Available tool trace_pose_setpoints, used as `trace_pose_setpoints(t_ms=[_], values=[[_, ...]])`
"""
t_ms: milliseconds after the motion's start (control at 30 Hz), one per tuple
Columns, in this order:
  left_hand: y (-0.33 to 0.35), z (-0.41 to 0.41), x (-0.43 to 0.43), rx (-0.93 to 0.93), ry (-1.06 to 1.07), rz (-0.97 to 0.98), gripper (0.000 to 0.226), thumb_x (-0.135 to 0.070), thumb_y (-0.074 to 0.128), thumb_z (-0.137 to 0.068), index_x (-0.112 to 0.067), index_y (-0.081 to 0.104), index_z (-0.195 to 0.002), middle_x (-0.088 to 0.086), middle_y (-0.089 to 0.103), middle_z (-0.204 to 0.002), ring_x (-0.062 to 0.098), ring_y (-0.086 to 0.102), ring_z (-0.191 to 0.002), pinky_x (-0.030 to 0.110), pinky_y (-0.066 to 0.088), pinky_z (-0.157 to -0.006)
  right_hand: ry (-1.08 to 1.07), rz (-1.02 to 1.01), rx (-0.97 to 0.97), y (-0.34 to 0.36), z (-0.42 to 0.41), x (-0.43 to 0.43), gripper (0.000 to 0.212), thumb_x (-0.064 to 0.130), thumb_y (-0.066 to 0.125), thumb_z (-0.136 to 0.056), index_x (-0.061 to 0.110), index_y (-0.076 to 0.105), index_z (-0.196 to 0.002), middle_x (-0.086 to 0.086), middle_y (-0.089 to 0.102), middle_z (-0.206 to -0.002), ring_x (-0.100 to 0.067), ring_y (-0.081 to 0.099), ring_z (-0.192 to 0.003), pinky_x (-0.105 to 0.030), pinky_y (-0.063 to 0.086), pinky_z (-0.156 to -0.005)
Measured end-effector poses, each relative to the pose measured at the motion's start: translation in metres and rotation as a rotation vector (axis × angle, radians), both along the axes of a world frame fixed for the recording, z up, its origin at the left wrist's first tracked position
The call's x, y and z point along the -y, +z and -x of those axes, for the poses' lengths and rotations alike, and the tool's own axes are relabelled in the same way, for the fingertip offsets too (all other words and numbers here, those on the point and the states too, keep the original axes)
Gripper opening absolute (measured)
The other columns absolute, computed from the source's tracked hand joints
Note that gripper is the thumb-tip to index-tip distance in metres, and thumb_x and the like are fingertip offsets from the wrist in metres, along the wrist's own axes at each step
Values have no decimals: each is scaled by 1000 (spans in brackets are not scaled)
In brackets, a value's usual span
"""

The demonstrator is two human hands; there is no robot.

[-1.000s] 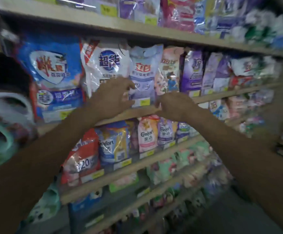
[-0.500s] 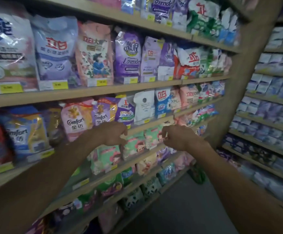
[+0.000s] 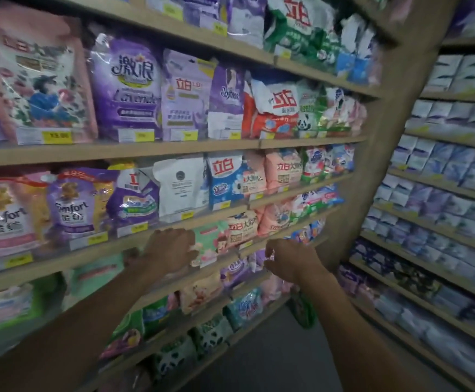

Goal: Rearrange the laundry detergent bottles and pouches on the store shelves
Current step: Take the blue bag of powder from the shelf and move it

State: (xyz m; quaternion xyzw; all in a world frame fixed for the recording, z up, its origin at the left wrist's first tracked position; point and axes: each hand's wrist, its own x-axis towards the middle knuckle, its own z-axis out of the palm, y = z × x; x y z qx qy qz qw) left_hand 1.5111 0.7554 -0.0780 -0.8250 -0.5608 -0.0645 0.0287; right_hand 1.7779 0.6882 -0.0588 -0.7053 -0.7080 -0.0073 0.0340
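Note:
Wooden shelves (image 3: 174, 149) run across the left, packed with detergent pouches. A purple lavender pouch (image 3: 127, 89) stands on the upper shelf and a white pouch (image 3: 181, 185) on the one below it. On the third shelf down, a green and pink pouch (image 3: 211, 244) stands upright. My left hand (image 3: 168, 250) rests against that pouch's left side, fingers curled over the shelf edge. My right hand (image 3: 290, 260) hovers a little to the right in front of a purple pouch (image 3: 235, 270), fingers loosely bent and holding nothing.
A wooden upright post (image 3: 383, 165) ends this shelving. To its right stand shelves (image 3: 440, 188) of white and blue packets. A green object (image 3: 303, 309) sits low beside the post. The dark aisle floor (image 3: 273, 357) runs below.
My view has swung right along the shelves. Both hands have dropped from the upper pouch row to the third shelf, and the left hand now touches the green and pink pouch.

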Motion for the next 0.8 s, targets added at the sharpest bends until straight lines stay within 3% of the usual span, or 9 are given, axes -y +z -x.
trace_pose_setpoints(t_ms=[200, 467, 633, 800], values=[[-2, -75, -89, 24, 10, 4, 41, -55, 56, -92, -26, 64, -119, 3, 68, -125, 27, 65, -113, 40, 53, -93, -17, 0, -95, 6, -59, -89, 27, 39, 62, -94, 24, 63, -117, -8, 68, -120, -32, 64, -108, -38, 46, -80], [-8, -148, -165, 198, 151, -27, 40, -58, 58, -90, -28, 61, -118, 1, 68, -126, 26, 64, -112, 40, 53, -93, -51, -85, -569, -27, -114, -181, 19, 38, 67, -92, 25, 66, -106, -3, 74, -102, -28, 68, -96, -44, 56, -87], [-17, -168, -214, 225, 310, -88, 38, -56, 58, -90, -29, 62, -118, -1, 69, -120, 25, 66, -109, 40, 54, -92, 91, -59, -612, -49, -134, -268, 21, 38, 66, -92, 26, 66, -110, 6, 69, -92, -22, 68, -94, -35, 54, -82], [-22, -190, -261, 224, 525, -158, 35, -54, 60, -89, -28, 64, -112, 1, 72, -112, 26, 69, -102, 42, 56, -89, 272, -80, -642, -55, -143, -363, 16, 38, 66, -91, 30, 64, -104, 10, 72, -103, -14, 66, -93, -33, 53, -81]])
